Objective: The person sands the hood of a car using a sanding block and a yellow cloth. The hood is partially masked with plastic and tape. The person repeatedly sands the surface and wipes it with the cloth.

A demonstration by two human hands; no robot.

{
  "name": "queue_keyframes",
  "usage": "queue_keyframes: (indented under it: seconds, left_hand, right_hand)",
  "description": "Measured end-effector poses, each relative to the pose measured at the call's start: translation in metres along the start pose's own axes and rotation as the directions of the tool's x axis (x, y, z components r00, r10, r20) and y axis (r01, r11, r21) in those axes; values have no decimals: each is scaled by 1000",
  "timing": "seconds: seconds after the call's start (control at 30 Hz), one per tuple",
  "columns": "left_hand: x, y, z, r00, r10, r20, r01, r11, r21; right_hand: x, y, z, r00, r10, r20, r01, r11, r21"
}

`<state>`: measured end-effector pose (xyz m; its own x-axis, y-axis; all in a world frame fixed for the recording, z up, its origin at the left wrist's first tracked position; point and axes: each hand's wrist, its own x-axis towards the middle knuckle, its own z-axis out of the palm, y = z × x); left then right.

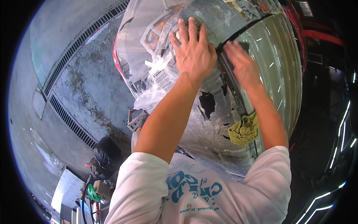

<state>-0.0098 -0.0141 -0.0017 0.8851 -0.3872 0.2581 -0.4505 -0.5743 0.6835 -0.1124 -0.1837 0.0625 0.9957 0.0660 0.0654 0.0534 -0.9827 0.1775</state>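
Note:
My left hand [194,50] lies on the newspaper and plastic masking [169,80] that covers part of a car, its fingers stretched out and spread. My right hand [242,67] is over the dark seam [231,80] between the masking and a glossy, pale olive car panel [278,71]. Motion smears its fingers. A dark patch [244,46] shows beside the right fingertips; whether it is a pad or part of the car I cannot tell. A crumpled yellow-green cloth [244,128] rests on the seam below my right forearm.
Torn newspaper leaves a dark hole [207,104] below my left wrist. A metal-framed stand [138,118] is left of the car. A floor drain grate [67,121] crosses the concrete. Black bags [102,160] sit at lower left. Red bodywork [296,28] edges the far right.

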Motion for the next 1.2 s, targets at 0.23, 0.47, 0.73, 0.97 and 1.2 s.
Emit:
queue_keyframes:
  seconds: [0.23,0.47,0.73,0.97,1.2]
  left_hand:
    - [-1,0,0,1000,-19,-17,19,1000,-9]
    - [3,0,-2,1000,-20,-18,19,1000,-24]
    - [3,-1,1,999,-34,-7,34,999,-40]
    - [3,3,-1,1000,-28,3,28,999,-34]
    - [3,-3,-4,999,-36,-2,36,999,-29]
  right_hand:
    - [-15,-20,0,1000,-21,3,21,1000,-12]
    - [-12,-30,-6,998,10,63,-9,1000,-25]
    - [-16,-42,-10,994,20,110,-12,997,-73]
    - [12,76,3,951,265,161,-261,964,-49]
    - [-10,-18,0,994,-2,106,-4,998,57]
